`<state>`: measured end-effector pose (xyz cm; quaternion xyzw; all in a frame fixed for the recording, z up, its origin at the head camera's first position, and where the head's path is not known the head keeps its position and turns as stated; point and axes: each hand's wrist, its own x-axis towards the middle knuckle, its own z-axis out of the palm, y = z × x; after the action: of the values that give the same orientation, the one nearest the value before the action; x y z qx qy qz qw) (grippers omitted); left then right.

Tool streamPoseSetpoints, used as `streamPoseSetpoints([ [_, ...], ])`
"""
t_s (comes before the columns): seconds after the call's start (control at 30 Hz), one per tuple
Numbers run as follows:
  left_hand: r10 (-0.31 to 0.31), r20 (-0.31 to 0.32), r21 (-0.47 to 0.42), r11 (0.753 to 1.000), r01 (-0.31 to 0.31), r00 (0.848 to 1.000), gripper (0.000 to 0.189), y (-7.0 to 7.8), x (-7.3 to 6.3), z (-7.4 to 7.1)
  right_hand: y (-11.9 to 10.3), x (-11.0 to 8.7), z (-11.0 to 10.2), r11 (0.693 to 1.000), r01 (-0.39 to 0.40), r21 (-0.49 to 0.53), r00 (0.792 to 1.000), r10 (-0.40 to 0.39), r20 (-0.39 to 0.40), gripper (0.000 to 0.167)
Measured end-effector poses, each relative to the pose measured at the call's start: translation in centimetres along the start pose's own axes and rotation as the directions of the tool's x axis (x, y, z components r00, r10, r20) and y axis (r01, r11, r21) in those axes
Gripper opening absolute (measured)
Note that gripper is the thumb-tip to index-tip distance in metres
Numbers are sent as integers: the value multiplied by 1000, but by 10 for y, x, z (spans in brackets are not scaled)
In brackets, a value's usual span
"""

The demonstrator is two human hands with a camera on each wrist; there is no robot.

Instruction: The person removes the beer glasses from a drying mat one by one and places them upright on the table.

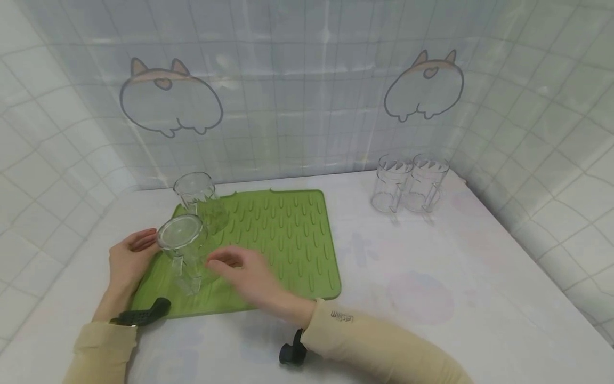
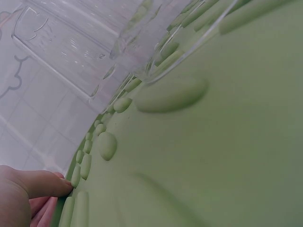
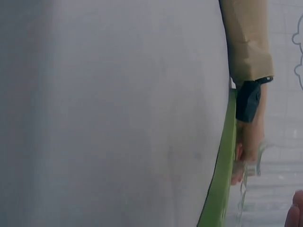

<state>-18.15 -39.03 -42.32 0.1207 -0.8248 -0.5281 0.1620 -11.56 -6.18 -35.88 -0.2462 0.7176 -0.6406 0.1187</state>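
A clear glass mug (image 1: 182, 234) stands bottom up on the left part of a green ribbed mat (image 1: 288, 240), its handle toward the near side. My left hand (image 1: 131, 258) is beside it at the mat's left edge, fingers loosely bent. In the left wrist view its thumb (image 2: 52, 184) overlaps the mat's rim; whether it presses there is unclear. My right hand (image 1: 249, 274) hovers over the mat just right of the mug, fingers bent and holding nothing. Behind, a second clear mug (image 1: 194, 186) stands at the mat's back left corner, partly hidden.
Two more clear glass mugs (image 1: 392, 184) stand side by side at the back right of the white table (image 1: 384, 266), handles facing near right. A tiled-pattern sheet (image 1: 297, 90) with dog drawings rises behind. Similar walls stand left and right.
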Motion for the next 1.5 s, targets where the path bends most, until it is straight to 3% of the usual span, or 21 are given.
streamPoseSetpoints([
  [0.37,-2,7,9,1000,2,1000,39,1,0,0,0,5,21,998,-34,-54,999,35,19,33],
  [0.67,-8,0,-4,1000,8,1000,35,1,-1,1,1,11,34,1000,5,-11,999,-4,42,30],
  [1.17,0,2,58,998,0,1000,50,1,-5,-1,5,17,54,989,1,148,1000,-5,26,26],
  [1.5,7,-5,1,1000,-7,1000,45,3,-4,0,8,20,61,977,36,209,999,-33,-18,23],
])
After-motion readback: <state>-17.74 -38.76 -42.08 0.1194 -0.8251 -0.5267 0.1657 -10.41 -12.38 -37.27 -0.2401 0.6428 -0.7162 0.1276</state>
